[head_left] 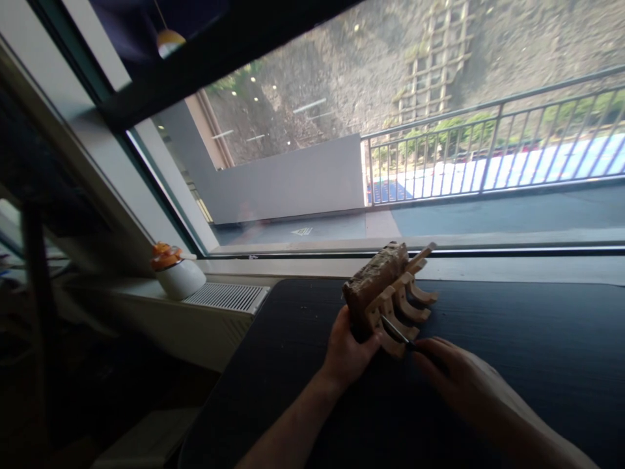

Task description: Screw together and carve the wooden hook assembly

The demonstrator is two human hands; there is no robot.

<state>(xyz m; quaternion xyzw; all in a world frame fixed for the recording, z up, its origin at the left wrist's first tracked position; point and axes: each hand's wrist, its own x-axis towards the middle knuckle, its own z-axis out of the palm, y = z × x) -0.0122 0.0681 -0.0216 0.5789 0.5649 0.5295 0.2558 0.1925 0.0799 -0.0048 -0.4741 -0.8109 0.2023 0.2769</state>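
The tool (394,329) could slip off the rack (407,301) and jab the left hand (349,348), since its tip meets the wood close to that thumb, and the piece could twist under a hard push because it is gripped only at its near end. The rack sits right of centre in the frame, its long axis slanting from lower left to upper right, its curved prongs (415,314) pointing lower right. The left hand pinches its lower-left end; the right hand (452,371) is closed round the tool's dark handle.
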